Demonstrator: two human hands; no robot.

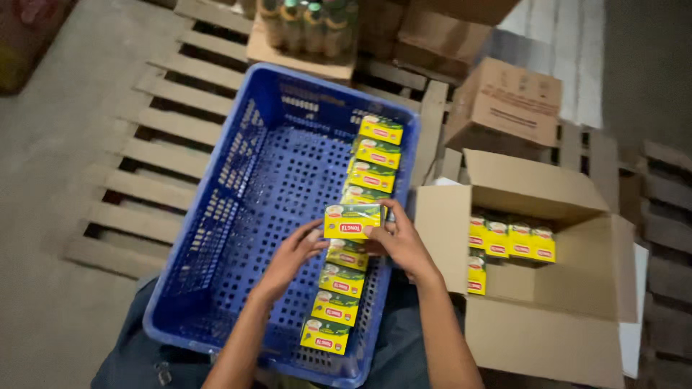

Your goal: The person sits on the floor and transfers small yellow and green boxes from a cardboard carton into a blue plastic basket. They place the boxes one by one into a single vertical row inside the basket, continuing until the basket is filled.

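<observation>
Both my hands hold one small yellow-and-green packet (352, 220) above a blue perforated plastic crate (238, 209). My left hand (294, 256) grips its left end, my right hand (398, 241) its right end. Under it, a row of several like packets (339, 306) runs along the crate's right wall, with more at the far end (378, 153). An open cardboard box (548, 302) to the right holds several more of the same packets (512, 239) standing in a row.
The crate rests on a wooden pallet (155, 151) on a concrete floor. A closed cardboard box (508, 101) lies behind the open one. A tray of bottles (306, 32) stands at the back. My knees show under the crate.
</observation>
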